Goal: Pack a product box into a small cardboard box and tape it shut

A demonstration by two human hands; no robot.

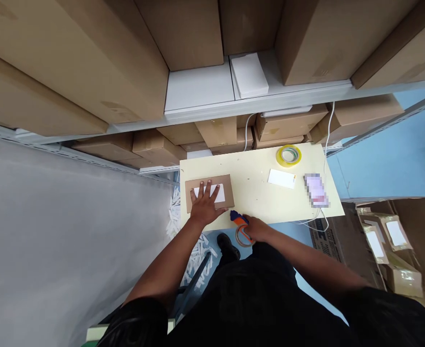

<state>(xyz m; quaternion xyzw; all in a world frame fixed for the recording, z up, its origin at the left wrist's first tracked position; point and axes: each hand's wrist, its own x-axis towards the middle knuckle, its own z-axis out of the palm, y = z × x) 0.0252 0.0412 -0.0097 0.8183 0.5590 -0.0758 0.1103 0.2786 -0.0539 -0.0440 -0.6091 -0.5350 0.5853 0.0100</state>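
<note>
My left hand (205, 206) lies flat with fingers spread on a small brown cardboard box (228, 185). Beneath those fingers, a white label (219, 194) is stuck to the box's top and partly covered. My right hand (256, 228) is wrapped round an orange and blue tape dispenser (238, 219) with a roll of tape in it. The dispenser sits at the table's front edge, just right of the box and apart from it.
On the cream table (256, 207) are a yellow tape roll (289, 155), a white card (282, 178) and a phone (316, 190) with a cable. Shelves of cartons (194, 33) overhang the back. A large open carton (424, 241) holding labelled boxes stands right; paper strips (200, 260) litter the floor.
</note>
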